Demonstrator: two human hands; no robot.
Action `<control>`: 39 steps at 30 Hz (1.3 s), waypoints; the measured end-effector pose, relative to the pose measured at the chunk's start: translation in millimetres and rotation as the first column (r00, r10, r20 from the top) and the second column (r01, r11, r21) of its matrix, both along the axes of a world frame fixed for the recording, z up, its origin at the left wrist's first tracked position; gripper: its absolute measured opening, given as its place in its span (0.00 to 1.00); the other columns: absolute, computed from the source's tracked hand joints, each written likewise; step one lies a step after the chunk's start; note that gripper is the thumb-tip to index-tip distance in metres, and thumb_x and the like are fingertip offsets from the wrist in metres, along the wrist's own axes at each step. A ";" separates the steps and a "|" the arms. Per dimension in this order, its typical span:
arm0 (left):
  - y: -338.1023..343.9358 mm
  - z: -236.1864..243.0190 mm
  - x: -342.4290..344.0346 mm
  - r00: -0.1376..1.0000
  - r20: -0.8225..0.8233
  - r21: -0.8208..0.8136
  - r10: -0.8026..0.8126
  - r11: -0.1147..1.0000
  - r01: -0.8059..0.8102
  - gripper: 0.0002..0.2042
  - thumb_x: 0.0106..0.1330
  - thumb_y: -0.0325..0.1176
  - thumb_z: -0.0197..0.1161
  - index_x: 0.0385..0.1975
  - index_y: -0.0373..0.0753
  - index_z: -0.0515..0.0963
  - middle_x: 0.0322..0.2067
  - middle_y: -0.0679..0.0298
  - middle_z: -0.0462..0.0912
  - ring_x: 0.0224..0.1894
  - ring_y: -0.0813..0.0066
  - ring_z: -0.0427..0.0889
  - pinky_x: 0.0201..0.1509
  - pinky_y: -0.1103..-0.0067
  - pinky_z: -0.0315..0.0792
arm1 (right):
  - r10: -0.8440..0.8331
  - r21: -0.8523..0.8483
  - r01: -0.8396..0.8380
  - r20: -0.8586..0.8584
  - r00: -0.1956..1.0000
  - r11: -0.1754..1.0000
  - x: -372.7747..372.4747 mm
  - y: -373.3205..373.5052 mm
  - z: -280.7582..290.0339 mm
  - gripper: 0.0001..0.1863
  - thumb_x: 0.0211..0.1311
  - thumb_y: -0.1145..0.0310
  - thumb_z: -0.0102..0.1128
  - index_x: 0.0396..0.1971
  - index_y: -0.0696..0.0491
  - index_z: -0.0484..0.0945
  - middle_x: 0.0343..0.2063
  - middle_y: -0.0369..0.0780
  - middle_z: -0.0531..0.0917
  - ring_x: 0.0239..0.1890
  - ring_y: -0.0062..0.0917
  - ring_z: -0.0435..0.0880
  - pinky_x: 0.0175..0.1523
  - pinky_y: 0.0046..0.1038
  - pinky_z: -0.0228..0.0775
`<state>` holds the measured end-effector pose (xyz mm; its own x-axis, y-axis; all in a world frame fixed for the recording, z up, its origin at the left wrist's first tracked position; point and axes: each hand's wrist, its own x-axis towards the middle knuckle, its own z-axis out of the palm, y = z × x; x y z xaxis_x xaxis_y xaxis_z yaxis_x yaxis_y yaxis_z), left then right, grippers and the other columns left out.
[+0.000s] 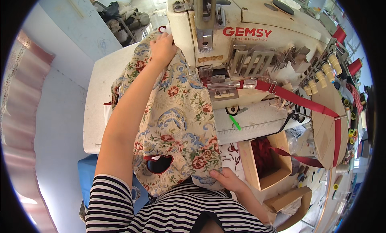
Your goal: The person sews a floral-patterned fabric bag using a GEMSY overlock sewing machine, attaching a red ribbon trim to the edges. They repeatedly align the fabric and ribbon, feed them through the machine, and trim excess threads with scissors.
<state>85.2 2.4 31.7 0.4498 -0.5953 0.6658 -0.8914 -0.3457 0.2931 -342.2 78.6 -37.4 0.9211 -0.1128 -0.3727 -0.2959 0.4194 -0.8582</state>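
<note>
A cream floral fabric piece with red and blue flowers stretches from the sewing machine down to my lap. It has a hole edged in red binding near its lower left. My left hand reaches to its far end beside the machine's head, fingers bent over the cloth. At the near right corner, my right hand pinches the edge, thumb on top and the other fingers partly hidden. The fabric's right edge runs to the needle area, where a red binding tape enters a metal guide from the right.
An open cardboard box at right holds coiled red tape. A bright green strip lies on the machine bed. Thread cones and a wooden board stand farther right. A white table and a pink curtain are at left.
</note>
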 end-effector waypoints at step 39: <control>3.6 6.3 -14.1 0.980 0.024 -0.045 -0.196 0.979 0.196 0.09 0.55 0.34 0.59 0.36 0.43 0.77 0.34 0.65 0.76 0.43 0.65 0.74 0.52 0.65 0.60 | 0.114 0.099 -0.114 0.009 0.993 0.989 -10.1 12.7 -0.7 0.21 0.72 0.61 0.40 0.48 0.64 0.71 0.39 0.43 0.81 0.38 0.26 0.82 0.47 0.25 0.73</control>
<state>71.1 6.0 38.0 0.3140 -0.6382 0.7029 -0.9462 -0.1499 0.2867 -352.4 91.3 -38.2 0.9269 0.0301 -0.3741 -0.3441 0.4665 -0.8148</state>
